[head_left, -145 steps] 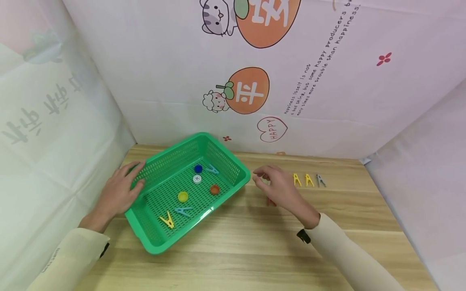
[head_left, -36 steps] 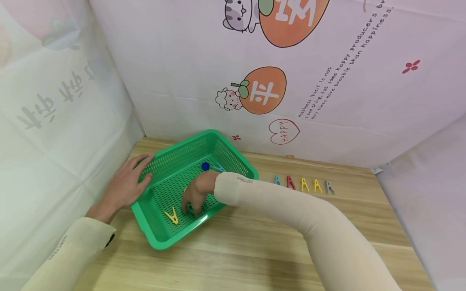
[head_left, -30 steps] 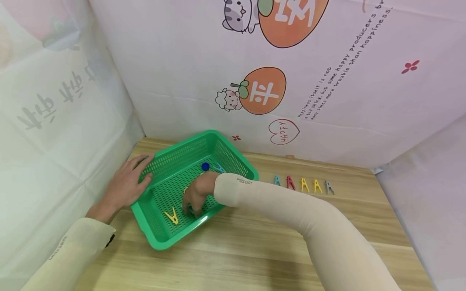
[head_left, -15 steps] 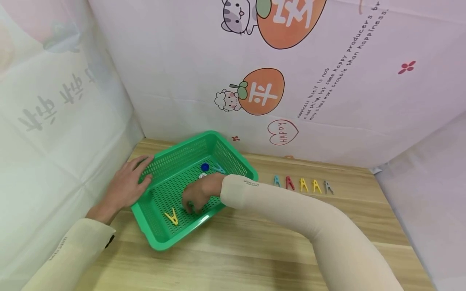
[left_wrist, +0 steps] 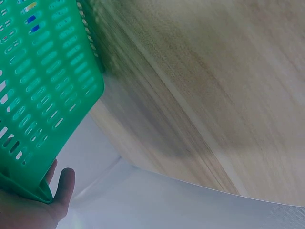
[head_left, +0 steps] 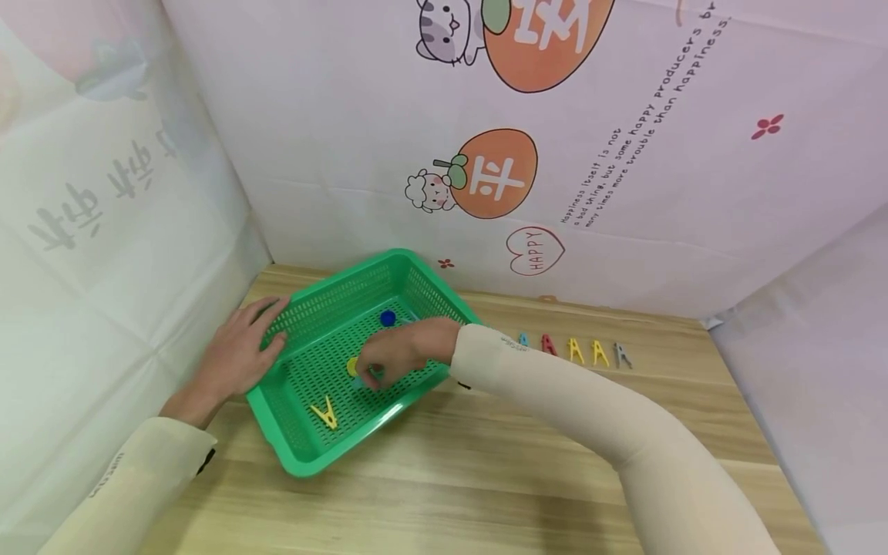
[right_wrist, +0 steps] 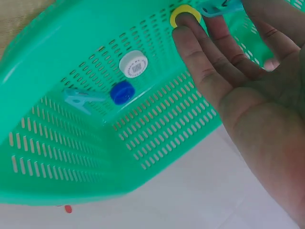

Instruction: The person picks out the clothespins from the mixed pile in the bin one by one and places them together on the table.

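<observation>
My left hand [head_left: 239,347] holds the left rim of the green basket [head_left: 388,415], its thumb on the inner side. Inside the basket, my right hand [head_left: 398,354] pinches a light blue clothespin [right_wrist: 221,7] between thumb and fingers. Just beside those fingertips lies a yellow bottle cap [right_wrist: 183,15]. A white cap [right_wrist: 134,65], a dark blue cap [right_wrist: 122,92] and another light blue clothespin [right_wrist: 82,98] rest on the basket floor. Near the front left corner is a yellow clothespin [head_left: 324,414]. The right hand covers part of the basket floor in the head view.
Right of the basket, a row of clothespins stands on the wooden table [head_left: 444,493]: light blue [head_left: 523,340], red [head_left: 548,344], two yellow [head_left: 576,351] and grey [head_left: 622,355]. Printed cloth walls [head_left: 333,154] close off the back and both sides.
My right hand went from the clothespin row into the basket, took up the light blue clothespin, and now moves back and right with it. The red clothespin stands in the row. My left hand stays put.
</observation>
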Motion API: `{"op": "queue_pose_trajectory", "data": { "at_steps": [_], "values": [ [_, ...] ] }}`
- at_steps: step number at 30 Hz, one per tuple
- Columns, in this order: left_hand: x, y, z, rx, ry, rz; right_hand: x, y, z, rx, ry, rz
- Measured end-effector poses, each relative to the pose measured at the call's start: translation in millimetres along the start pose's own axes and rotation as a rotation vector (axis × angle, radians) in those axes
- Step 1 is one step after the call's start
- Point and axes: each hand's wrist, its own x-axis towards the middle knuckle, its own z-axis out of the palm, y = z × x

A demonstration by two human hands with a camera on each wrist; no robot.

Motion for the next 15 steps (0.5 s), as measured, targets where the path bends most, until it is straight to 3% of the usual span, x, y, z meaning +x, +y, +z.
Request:
{"op": "queue_pose_trajectory", "data": {
  "at_steps": [8, 15],
  "values": [
    [1.1, 1.7, -1.7, 0.008, -0.015, -0.008, -17.4, 16, -1, 0.031, 0.158, -0.142],
    [0.1, 1.5, -0.2, 0.011, -0.004, -0.004, -26.5, 19, 1, 0.003, 0.239, -0.186]
  ]
}}
